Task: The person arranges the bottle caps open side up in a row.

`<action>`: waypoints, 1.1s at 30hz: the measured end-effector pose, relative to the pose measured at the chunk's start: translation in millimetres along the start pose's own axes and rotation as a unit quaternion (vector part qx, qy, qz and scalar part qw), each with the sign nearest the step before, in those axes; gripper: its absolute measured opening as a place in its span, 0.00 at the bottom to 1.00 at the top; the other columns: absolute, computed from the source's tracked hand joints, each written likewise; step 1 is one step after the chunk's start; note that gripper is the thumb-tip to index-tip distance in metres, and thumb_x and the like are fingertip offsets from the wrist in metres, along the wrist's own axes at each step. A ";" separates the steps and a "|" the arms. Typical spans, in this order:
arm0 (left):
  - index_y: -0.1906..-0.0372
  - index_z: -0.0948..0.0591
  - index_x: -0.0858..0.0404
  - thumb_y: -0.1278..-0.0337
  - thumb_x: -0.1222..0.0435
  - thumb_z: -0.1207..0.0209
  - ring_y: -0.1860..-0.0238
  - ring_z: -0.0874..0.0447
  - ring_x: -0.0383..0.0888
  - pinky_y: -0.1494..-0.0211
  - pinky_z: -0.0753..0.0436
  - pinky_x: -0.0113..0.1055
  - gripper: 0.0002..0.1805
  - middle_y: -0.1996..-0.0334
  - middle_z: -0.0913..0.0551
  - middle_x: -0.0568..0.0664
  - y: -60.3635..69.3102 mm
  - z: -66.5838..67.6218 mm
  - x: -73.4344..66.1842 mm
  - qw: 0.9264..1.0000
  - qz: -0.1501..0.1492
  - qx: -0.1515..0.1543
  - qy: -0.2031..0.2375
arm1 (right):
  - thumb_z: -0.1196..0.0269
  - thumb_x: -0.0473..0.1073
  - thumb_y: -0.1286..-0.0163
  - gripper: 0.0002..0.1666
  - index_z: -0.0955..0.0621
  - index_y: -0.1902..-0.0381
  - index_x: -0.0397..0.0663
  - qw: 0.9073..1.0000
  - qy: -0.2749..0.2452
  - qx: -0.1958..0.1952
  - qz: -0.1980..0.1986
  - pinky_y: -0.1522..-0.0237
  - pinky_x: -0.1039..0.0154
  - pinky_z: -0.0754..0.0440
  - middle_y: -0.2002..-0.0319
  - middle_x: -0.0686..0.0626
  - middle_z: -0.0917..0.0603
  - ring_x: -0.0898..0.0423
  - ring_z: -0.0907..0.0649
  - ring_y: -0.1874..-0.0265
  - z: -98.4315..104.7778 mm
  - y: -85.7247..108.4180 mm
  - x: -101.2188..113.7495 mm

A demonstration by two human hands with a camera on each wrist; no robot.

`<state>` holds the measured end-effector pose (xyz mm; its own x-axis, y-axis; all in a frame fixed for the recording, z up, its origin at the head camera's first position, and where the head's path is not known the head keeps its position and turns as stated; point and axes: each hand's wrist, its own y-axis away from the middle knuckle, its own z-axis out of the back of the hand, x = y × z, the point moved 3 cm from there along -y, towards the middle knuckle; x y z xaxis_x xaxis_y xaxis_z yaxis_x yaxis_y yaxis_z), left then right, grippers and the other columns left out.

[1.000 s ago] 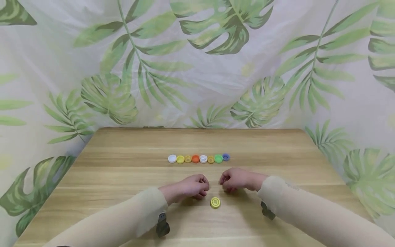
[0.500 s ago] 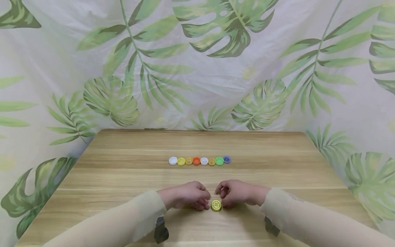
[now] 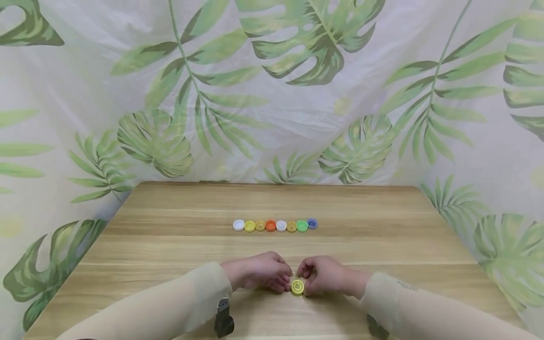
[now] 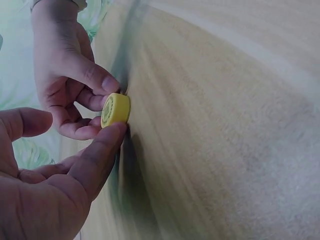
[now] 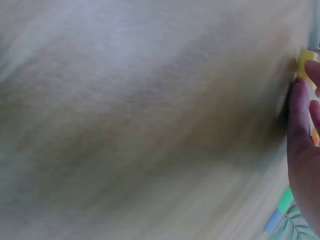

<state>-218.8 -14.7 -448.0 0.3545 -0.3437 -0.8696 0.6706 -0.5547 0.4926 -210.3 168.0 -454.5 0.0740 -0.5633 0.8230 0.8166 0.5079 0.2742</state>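
Note:
A round yellow cap (image 3: 297, 287) with a raised pattern on top lies on the wooden table between both hands. From its left side, my left hand (image 3: 269, 272) touches the rim; in the left wrist view one straight fingertip (image 4: 118, 128) meets the cap's edge, and another finger stays apart above. Opposite it, my right hand (image 3: 325, 275) has its thumb tip (image 4: 110, 84) at the cap, its other fingers loosely bent. The right wrist view shows only part of the right hand (image 5: 302, 145) and the yellow cap (image 5: 306, 62) at the image edge.
Farther back, several caps form a row, from a white cap (image 3: 239, 225) through an orange-red cap (image 3: 270, 225) and a green cap (image 3: 302, 225) to a blue cap (image 3: 312, 223). A leaf-patterned cloth (image 3: 229, 108) hangs behind the wooden table (image 3: 170, 245).
Both hands have come toward the person and closer together, from behind the yellow cap to either side of it, and now touch it. The row of caps stays as it was.

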 end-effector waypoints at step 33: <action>0.48 0.24 0.77 0.27 0.69 0.47 0.62 0.23 0.44 0.56 0.17 0.33 0.13 0.63 0.23 0.53 -45.7 22.1 -16.9 0.997 -0.045 -0.041 0.043 | 0.36 0.33 0.28 0.14 0.21 0.49 0.28 0.991 -0.121 -0.043 -0.028 0.56 0.59 0.12 0.59 0.43 0.15 0.55 0.15 0.61 31.8 -31.1 -18.0</action>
<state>-269.9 -0.3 -455.1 0.3426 -0.2278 -0.9114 0.7515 -0.5158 0.4114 -255.2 183.0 -462.1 -0.1039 -0.4102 0.9061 0.8622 0.4170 0.2876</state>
